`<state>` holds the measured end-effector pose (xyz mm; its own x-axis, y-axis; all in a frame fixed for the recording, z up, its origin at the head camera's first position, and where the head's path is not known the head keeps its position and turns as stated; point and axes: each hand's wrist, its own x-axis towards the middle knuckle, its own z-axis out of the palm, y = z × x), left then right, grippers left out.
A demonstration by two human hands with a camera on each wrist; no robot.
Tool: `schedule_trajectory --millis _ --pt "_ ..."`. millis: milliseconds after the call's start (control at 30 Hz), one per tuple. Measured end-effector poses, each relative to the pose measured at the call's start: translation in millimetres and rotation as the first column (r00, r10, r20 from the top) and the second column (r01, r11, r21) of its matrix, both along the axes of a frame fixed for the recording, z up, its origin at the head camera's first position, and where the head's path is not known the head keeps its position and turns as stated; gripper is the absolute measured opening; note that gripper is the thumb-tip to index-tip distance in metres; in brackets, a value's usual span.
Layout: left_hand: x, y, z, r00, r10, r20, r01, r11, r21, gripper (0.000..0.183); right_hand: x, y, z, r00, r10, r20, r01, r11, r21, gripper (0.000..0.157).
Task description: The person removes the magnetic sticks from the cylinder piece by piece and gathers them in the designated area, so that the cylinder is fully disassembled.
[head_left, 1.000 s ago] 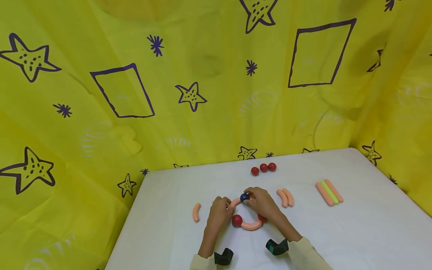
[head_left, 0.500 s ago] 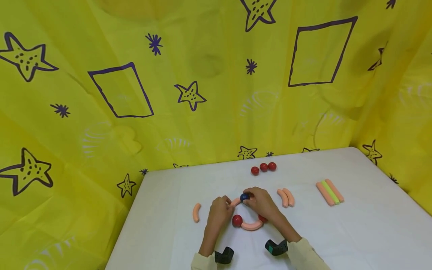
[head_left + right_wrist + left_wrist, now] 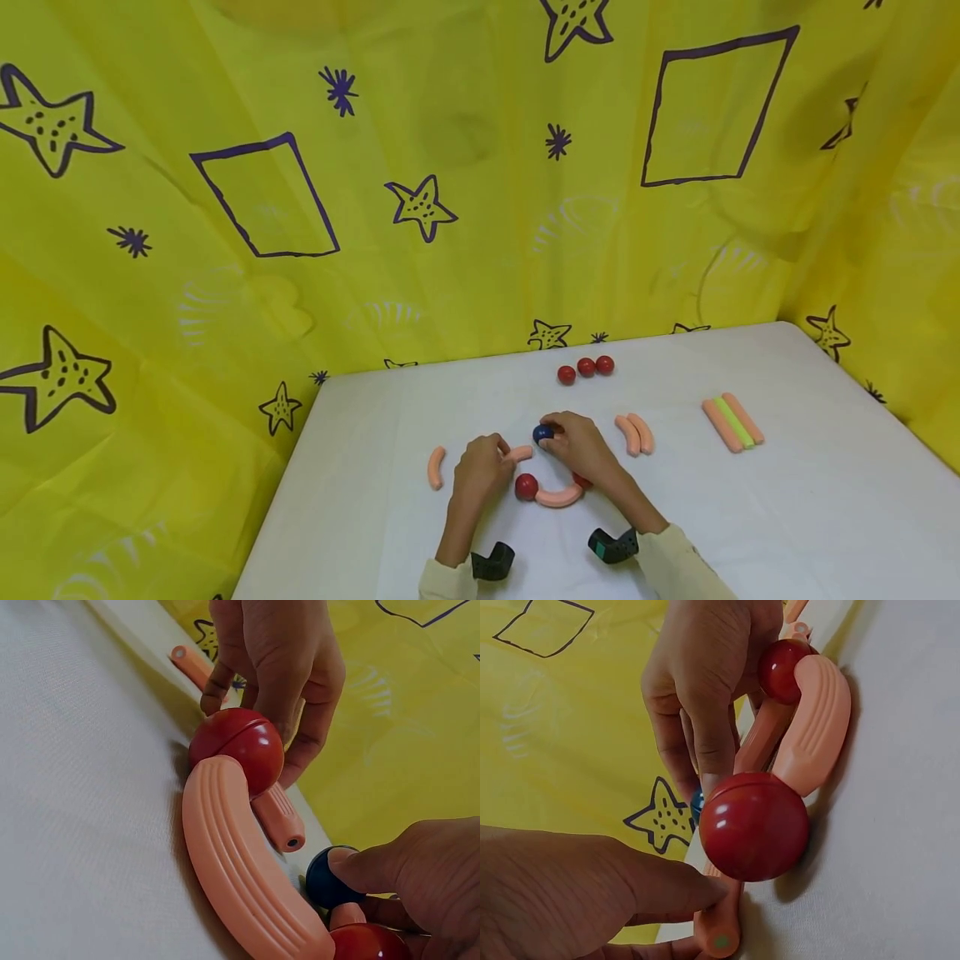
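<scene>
Low over the table, my left hand (image 3: 480, 471) pinches a curved peach magnetic stick (image 3: 520, 453), whose free end points toward a blue ball (image 3: 542, 433). That ball is between the thumb and fingers of my right hand (image 3: 583, 450). A gap separates stick and ball; the right wrist view shows the stick's bare dark tip (image 3: 292, 842). Another peach stick (image 3: 347, 913) shows beside the blue ball, partly hidden. Nearer me, a curved peach stick (image 3: 559, 497) joins a red ball (image 3: 527, 487) to a second red ball (image 3: 581, 481), partly covered by my right hand.
A lone curved stick (image 3: 436, 468) lies to the left. Two curved sticks (image 3: 634, 434) lie right of my hands. Farther right are two straight peach sticks (image 3: 722, 425) around a green one (image 3: 734, 422). Three red balls (image 3: 586, 367) sit at the back before the yellow curtain (image 3: 465, 275).
My left hand has shifted slightly left, and its stick has come away from the blue ball, opening a gap. My right hand keeps its hold on the ball, nearly still.
</scene>
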<state>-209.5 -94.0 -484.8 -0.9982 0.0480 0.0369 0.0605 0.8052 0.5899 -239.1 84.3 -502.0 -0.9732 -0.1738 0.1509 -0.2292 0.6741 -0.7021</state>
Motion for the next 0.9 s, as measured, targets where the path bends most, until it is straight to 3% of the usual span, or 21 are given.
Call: schedule_trajectory --millis 167,433,600,733,900 --pt "1.6 4 -2.9 0.999 -0.031 -0.022 0.030 0.999 -0.041 0.031 2.2 1 0.0 1.000 -0.001 0.019 0.002 1.000 -0.028 0.030" --pt "4.4 0 1.6 0.999 -0.021 -0.046 0.016 0.995 -0.103 0.033 0.4 3 0.8 1.000 0.007 0.028 -0.006 0.999 -0.041 0.032" --pt "3.5 -12 7.3 0.999 -0.021 -0.041 0.018 0.998 -0.066 0.034 0.7 2 -0.7 0.999 0.008 0.046 -0.006 0.999 -0.042 0.033" --pt "0.2 -29 15.5 0.997 0.034 -0.068 -0.036 0.999 -0.031 0.034 1.1 3 -1.2 0.999 0.004 0.052 -0.002 0.999 -0.043 0.032" --pt "-2.3 -57 22.5 0.982 0.181 -0.054 -0.177 0.981 0.074 0.034 0.2 3 -1.0 0.998 -0.001 0.065 0.004 0.999 -0.050 0.032"
